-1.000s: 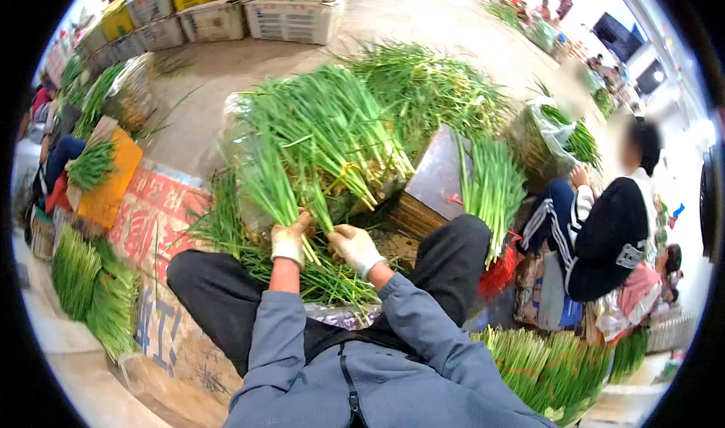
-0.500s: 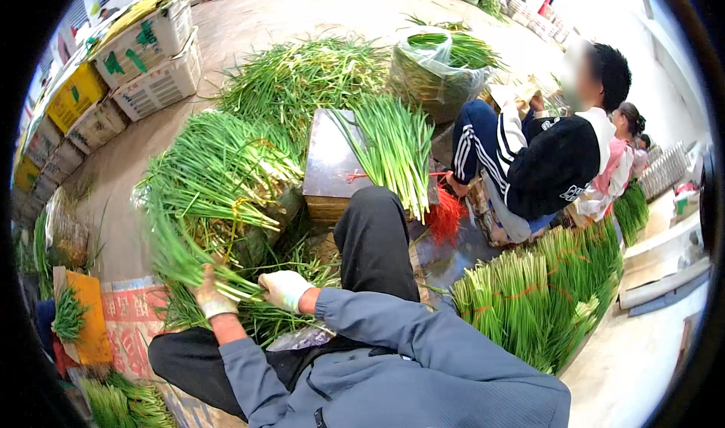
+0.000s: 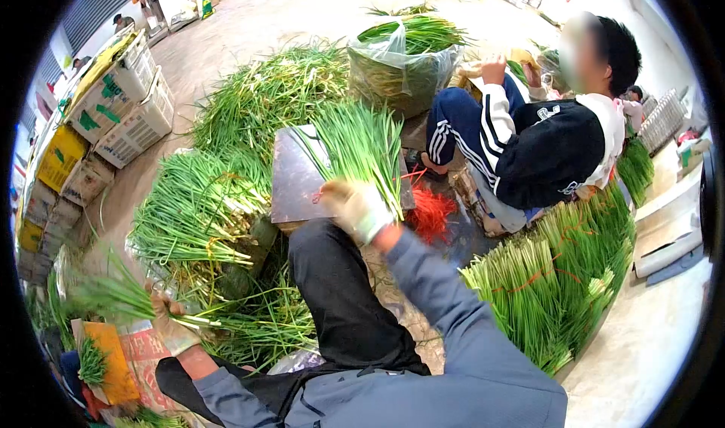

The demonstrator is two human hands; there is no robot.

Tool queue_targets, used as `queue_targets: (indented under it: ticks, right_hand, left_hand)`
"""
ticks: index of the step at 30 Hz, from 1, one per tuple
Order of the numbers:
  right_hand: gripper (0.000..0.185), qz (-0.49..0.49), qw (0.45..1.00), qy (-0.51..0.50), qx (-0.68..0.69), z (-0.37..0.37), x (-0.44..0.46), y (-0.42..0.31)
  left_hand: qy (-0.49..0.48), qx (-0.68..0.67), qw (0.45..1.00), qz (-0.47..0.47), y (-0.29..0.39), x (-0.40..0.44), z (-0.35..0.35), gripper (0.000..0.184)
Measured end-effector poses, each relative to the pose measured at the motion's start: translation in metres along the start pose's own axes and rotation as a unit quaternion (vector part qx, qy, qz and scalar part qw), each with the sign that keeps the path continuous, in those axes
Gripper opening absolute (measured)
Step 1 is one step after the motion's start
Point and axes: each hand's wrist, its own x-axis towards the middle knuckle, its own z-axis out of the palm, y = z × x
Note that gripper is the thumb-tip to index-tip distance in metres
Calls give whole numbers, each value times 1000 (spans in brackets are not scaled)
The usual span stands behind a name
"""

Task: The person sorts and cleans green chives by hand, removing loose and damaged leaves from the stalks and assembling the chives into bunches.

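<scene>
The left hand point(image 3: 172, 327) grips a bunch of green stalks point(image 3: 117, 296) near their pale ends, at lower left; the blurred right hand point(image 3: 356, 210) is by a stalk bundle point(image 3: 362, 152) on a box point(image 3: 291, 164), its grip impossible to tell; beyond, a clear plastic bag point(image 3: 393, 88) brims with green stalks; white crates point(image 3: 140, 137) stand stacked, contents unclear.

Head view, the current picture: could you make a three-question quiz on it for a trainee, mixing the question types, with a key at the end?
1. Which of the person's hands is nearer the pile of greens on the gray-topped stand?
2. True or false: the red strings lie beside the stand.
3. Fill the gap: the left hand holds a ____.

Key:
1. The right hand.
2. True.
3. Bunch of greens.
</scene>
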Motion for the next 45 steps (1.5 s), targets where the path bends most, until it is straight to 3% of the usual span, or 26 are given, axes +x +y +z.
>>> queue_targets:
  ticks: [2,4,6,9,11,14,16,18,20,21,22,24,26,30,32,35,36,37,38,40,42,44,45]
  right_hand:
    - [25,105,986,9,-130,-52,45,92]
    - [28,234,941,-31,-242,-91,85,181]
    - [29,231,926,-34,-295,-109,98,219]
    - [30,197,942,-17,-271,-102,111,260]
    - [29,170,921,-77,-341,-97,121,274]
    - [29,179,910,-158,-338,-102,137,275]
    - [26,178,959,-4,-222,-106,145,288]
    - [24,143,981,63,-116,-122,156,297]
    - [19,169,975,144,1,-137,159,266]
    - [18,97,985,145,-8,-149,154,236]
    - [18,97,984,148,-12,-154,151,227]
    - [20,159,969,116,150,-160,144,207]
    - [21,159,965,95,187,-171,124,155]
    - [12,109,980,-8,168,-184,48,66]
    - [11,190,955,-88,212,-170,-8,60]
    - [28,114,936,-333,-6,-120,-116,118]
    - [37,107,903,-412,-64,-100,-175,163]
    - [48,218,808,-497,-227,-68,-247,249]
    - [52,88,663,-582,-462,-76,-233,207]
    - [52,306,808,-455,-214,-100,-194,140]
    - [51,260,914,-278,-137,-98,-204,170]
    - [45,256,917,-238,-191,-110,-168,143]
    - [41,247,929,-190,-198,-111,-153,148]
  left_hand:
    - [-28,-11,1000,-3,-11,-1,45,54]
    - [-110,-73,989,-70,-27,10,78,58]
    - [-118,-57,987,-88,-44,20,104,56]
    - [-109,-41,987,-112,-63,34,136,59]
    - [-104,-8,988,-114,-73,43,142,58]
    - [-86,15,990,-112,-81,48,149,56]
    - [-67,25,991,-109,-82,50,152,56]
    - [-41,55,994,-89,-84,51,158,52]
    - [-47,30,993,-103,-89,57,159,49]
    - [-41,30,993,-104,-92,60,162,48]
    - [-36,30,993,-106,-94,61,167,47]
    - [-65,6,992,-110,-99,61,183,48]
    - [-83,13,990,-117,-95,52,214,50]
    - [-130,37,981,-138,-83,30,273,51]
    - [-125,100,975,-155,-85,22,300,51]
    - [-196,87,959,-187,-105,10,331,48]
    - [-213,105,947,-217,-120,9,341,46]
    - [-247,108,935,-231,-137,6,353,47]
    - [-249,172,926,-224,-156,-1,365,46]
    - [-197,212,901,-323,-202,-13,388,42]
    - [-260,277,894,-240,-269,-21,384,49]
    - [-289,385,870,-107,-332,-30,368,67]
    - [-288,411,859,-101,-348,-38,358,75]
